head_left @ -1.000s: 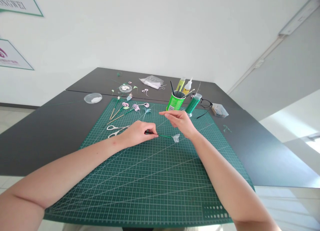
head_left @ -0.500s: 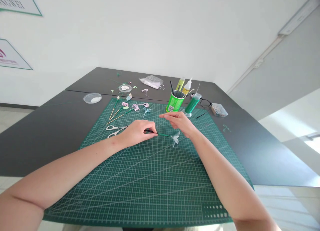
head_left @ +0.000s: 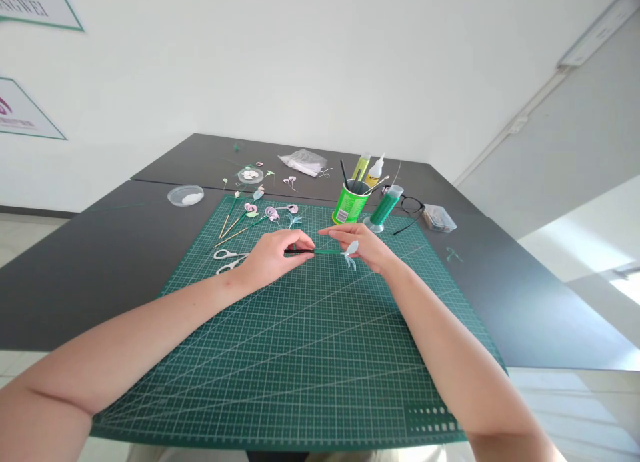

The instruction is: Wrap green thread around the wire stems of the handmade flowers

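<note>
My left hand (head_left: 274, 254) pinches the dark lower part of a thin artificial flower stem, held level over the green cutting mat (head_left: 300, 355). The stem turns green towards the right and ends in a pale blue artificial flower (head_left: 352, 250) with drooping petals. Just behind that bloom is my right hand (head_left: 357, 241), its fingers pressed together and pointing left, above the stem; whether a fine thread sits in them I cannot make out. White-handled scissors (head_left: 226, 254) lie partly hidden behind my left hand. Several finished flowers on sticks (head_left: 250, 210) lie beyond it.
A green can (head_left: 350, 205) holding brushes stands at the mat's back edge, beside a green thread spool (head_left: 386, 207). Glasses (head_left: 413, 204) and a clear box (head_left: 439, 218) are to the right. Small dishes (head_left: 185, 196) and a plastic bag (head_left: 304, 162) lie farther back.
My left hand has raised the flower slightly, away from me, and its fingers have shifted on the stem. The petals have turned. My right hand has hardly moved.
</note>
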### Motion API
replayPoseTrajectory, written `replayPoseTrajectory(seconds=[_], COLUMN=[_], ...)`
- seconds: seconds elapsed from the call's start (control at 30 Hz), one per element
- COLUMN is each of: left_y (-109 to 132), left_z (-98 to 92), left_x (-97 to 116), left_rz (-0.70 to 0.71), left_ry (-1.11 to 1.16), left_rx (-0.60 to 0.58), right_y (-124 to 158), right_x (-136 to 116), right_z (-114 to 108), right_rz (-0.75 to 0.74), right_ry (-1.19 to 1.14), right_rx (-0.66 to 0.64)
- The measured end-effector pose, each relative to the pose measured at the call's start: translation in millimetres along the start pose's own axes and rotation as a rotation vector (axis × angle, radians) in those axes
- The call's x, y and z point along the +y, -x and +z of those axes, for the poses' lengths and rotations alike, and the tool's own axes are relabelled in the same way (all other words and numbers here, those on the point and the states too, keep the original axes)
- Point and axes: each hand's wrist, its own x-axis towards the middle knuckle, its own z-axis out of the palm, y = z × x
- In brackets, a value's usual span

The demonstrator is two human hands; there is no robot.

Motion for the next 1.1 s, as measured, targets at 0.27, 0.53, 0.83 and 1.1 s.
replayPoseTrajectory(seconds=[0.27,0.53,0.83,1.1], left_y=[-4.1,-10.3,-11.9,-9.8], left_z=[-2.7,-0.6,1.6,4.5], left_x=[-5.4,-14.0,-13.5,-11.8], left_rz=[-0.086,-0.400,-0.625,-0.583], left_ry=[-0.030,0.283,0.687,0.739], left_rx=[0.203,0.147,0.115,0.029], right_y=[3.0,5.4,-8.9,-16.0], right_x=[-1.9,-4.1,7.7,21.0], right_z=[2.6,4.6,4.5,8.4], right_rz=[0.021,0.016,-0.067,-0.370], right_ry=[0.128,0.220,-0.006,0.221], right_rx=[-0.177,-0.281,0.330,0.424])
